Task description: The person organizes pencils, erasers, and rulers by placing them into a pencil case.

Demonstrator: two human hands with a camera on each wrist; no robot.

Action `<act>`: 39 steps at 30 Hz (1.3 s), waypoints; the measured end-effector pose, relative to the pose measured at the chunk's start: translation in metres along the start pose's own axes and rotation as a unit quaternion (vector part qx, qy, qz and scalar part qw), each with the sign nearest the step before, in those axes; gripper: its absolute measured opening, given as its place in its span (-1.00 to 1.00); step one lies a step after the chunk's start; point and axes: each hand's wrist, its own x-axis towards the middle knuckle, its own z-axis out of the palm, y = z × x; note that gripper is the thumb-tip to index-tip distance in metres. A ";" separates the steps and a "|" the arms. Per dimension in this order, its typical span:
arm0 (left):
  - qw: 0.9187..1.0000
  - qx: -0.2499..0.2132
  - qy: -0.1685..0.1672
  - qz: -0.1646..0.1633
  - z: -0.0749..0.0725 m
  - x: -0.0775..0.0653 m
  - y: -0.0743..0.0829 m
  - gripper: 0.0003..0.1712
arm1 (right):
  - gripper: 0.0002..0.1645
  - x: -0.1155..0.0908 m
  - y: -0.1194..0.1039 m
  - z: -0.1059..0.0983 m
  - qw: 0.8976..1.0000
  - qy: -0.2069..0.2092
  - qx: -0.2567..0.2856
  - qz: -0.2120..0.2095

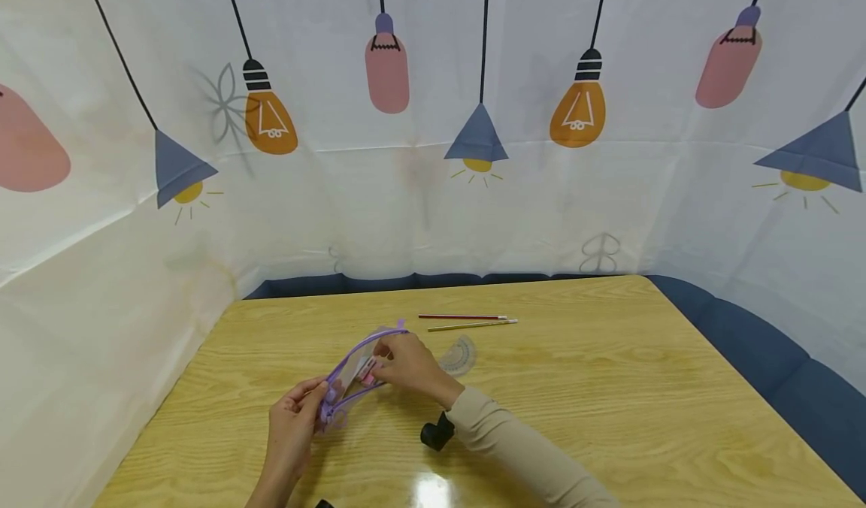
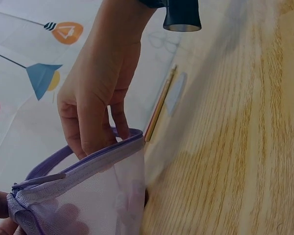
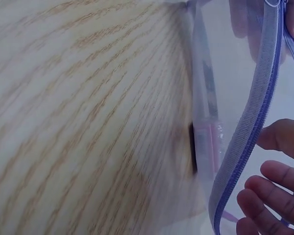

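Observation:
A see-through mesh zipper pouch with purple edging is held at its near left end by my left hand, thumb and fingers gripping the corner. Its zipper gapes wide. My right hand reaches into the mouth, fingers pointing down past the zipper edge. In the right wrist view those fingers are loosely bent and spread, with nothing seen between them. Inside lie a small pink-and-white block and a greyish flat strip, both visible through the mesh.
Beyond the pouch, a dark red pencil and a gold-coloured pencil lie side by side. A clear protractor rests behind the right wrist. A black camera is worn on that wrist. Patterned curtains surround the wooden table.

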 end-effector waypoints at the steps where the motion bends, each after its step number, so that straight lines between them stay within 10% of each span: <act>1: 1.000 0.000 0.000 -0.001 0.000 0.000 0.000 -0.72 | -0.76 0.000 0.000 0.000 1.000 -0.001 0.000 -0.001; 16: 1.000 0.000 -0.002 0.003 0.000 -0.001 -0.001 -0.69 | -0.76 -0.009 -0.004 -0.012 0.999 -0.012 0.014 -0.035; 28: 1.000 -0.006 -0.003 -0.003 -0.001 0.001 0.000 -0.71 | -0.75 -0.013 -0.004 -0.020 0.985 -0.004 -0.149 -0.089; 39: 1.000 -0.009 -0.007 -0.011 -0.001 0.002 -0.001 -0.70 | -0.74 -0.019 -0.008 -0.028 0.975 0.001 -0.193 -0.107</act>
